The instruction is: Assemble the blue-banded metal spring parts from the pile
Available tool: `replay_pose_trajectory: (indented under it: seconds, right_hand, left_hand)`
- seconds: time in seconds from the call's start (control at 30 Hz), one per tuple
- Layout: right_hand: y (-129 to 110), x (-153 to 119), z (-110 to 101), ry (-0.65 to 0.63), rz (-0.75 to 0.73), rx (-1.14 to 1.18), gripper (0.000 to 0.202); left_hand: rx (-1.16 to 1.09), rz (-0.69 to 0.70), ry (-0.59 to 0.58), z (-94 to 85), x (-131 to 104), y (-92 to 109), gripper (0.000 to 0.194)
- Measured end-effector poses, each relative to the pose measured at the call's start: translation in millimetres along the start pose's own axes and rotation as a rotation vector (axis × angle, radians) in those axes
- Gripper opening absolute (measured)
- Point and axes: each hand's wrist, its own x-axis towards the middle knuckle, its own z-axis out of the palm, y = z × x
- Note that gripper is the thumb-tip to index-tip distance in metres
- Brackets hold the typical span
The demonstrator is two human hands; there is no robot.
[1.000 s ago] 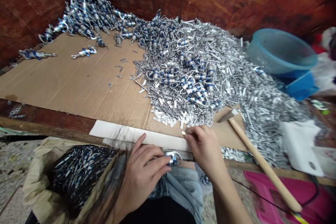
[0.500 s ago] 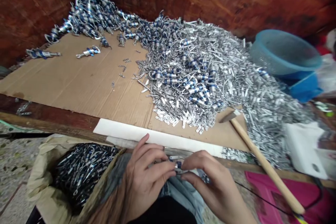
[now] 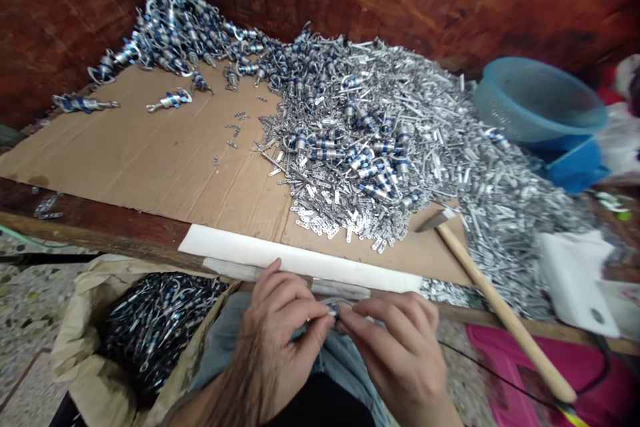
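Observation:
My left hand [image 3: 287, 330] and my right hand [image 3: 397, 340] meet over my lap, just below the table's front edge. Between their fingertips is a small silver-and-blue metal fitting [image 3: 333, 310], pinched from both sides and mostly covered by the fingers. Similar blue-banded metal fittings [image 3: 380, 170] lie on top of a heap of small flat metal plates [image 3: 345, 213] in front of my hands. Beside my left forearm stands a paper-lined sack [image 3: 75, 347] full of shiny metal parts [image 3: 160, 320].
A hammer [image 3: 505, 307] lies across the table edge at right, its handle sticking out. Behind it stands a blue plastic basin [image 3: 540, 100]. Cardboard [image 3: 150, 153] covers the left of the table, with more fittings [image 3: 175, 20] piled at the back. A pink plastic piece [image 3: 505, 373] lies below.
My right hand has turned, its fingers now gathered closer around the fitting. The left thumb and forefinger stay pinched on it, and the fitting shows less than before.

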Motion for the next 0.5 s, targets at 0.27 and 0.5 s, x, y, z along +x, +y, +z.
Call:
replay_pose_trajectory:
  seconds: [0.27, 0.5]
  right_hand:
    - [12, -1, 1, -0.328, 0.219, 0.192, 0.006]
    - [20, 1, 21, -0.386, 0.514, 0.176, 0.012]
  left_hand:
    - [-0.078, -0.011, -0.084, 4.3, -4, -6, 0.008]
    - [0.272, 0.340, -0.027, 20.3, -17, -42, 0.026]
